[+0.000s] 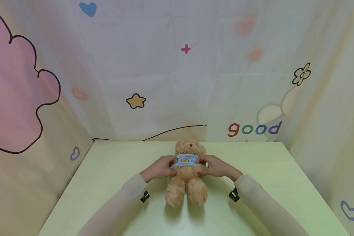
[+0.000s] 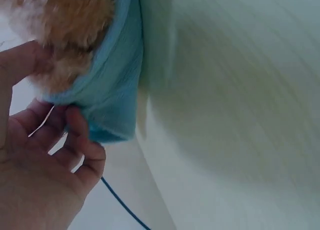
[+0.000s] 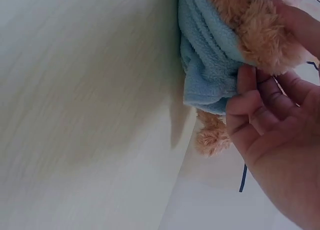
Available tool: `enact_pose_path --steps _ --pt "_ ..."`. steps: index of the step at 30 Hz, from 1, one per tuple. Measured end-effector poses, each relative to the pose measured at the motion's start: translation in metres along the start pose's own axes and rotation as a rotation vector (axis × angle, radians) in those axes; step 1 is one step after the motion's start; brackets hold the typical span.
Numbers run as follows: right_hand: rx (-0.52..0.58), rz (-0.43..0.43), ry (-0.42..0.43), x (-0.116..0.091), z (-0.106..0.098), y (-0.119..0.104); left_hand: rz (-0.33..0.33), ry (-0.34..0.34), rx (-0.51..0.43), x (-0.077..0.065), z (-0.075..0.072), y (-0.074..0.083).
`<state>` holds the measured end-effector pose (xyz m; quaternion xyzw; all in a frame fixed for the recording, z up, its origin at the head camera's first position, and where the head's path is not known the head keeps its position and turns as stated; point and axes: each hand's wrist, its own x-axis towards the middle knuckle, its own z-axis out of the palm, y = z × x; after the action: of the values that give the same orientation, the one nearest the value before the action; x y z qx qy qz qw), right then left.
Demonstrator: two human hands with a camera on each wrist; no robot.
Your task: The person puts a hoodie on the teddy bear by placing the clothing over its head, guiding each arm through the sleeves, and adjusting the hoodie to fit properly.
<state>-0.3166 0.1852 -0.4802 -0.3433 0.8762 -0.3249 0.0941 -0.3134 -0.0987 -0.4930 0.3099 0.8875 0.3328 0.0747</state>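
Observation:
A light brown teddy bear [image 1: 186, 173] in a light blue shirt [image 1: 191, 159] lies face up on the pale table, head at the far edge and legs toward me. My left hand [image 1: 162, 167] grips the bear's side at the shirt. In the left wrist view, its thumb lies on a furry arm and its curled fingers are at the shirt hem [image 2: 112, 125]. On the opposite side my right hand [image 1: 216, 166] holds the bear the same way. The right wrist view shows its bent fingers [image 3: 242, 107] against the fleece shirt [image 3: 207, 82], thumb over the fur.
The pale green table [image 1: 118, 164] extends around the bear. A printed curtain [image 1: 153, 65] hangs behind it and along both sides. Small black mounts sit under both wrists, the left mount [image 1: 145, 196] and the right mount [image 1: 234, 195].

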Motion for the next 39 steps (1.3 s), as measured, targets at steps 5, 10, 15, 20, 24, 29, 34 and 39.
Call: enact_pose_path --steps 5,10,15,20,24,29,34,39 --pt "-0.069 0.018 0.020 0.010 -0.002 -0.002 0.008 0.099 0.163 0.008 0.006 0.000" --pt "-0.165 0.060 0.109 0.016 0.004 -0.006 -0.037 0.207 0.260 0.011 0.010 0.004" --pt "-0.372 0.116 0.242 0.016 0.010 -0.015 -0.093 0.310 0.326 0.013 0.017 0.008" --pt "-0.544 0.131 0.386 0.015 0.022 -0.019 -0.190 0.429 0.444 0.016 0.026 0.019" --pt "-0.640 0.126 0.460 0.015 0.029 -0.019 -0.187 0.475 0.516 0.018 0.031 0.024" --pt "-0.611 0.065 0.456 0.012 0.028 -0.014 -0.142 0.370 0.489 0.013 0.026 0.022" --pt "-0.599 0.000 0.442 0.011 0.020 -0.010 -0.084 0.325 0.448 0.014 0.015 0.016" --pt "-0.687 0.012 0.510 0.015 0.025 -0.014 -0.065 0.332 0.491 0.018 0.015 0.015"
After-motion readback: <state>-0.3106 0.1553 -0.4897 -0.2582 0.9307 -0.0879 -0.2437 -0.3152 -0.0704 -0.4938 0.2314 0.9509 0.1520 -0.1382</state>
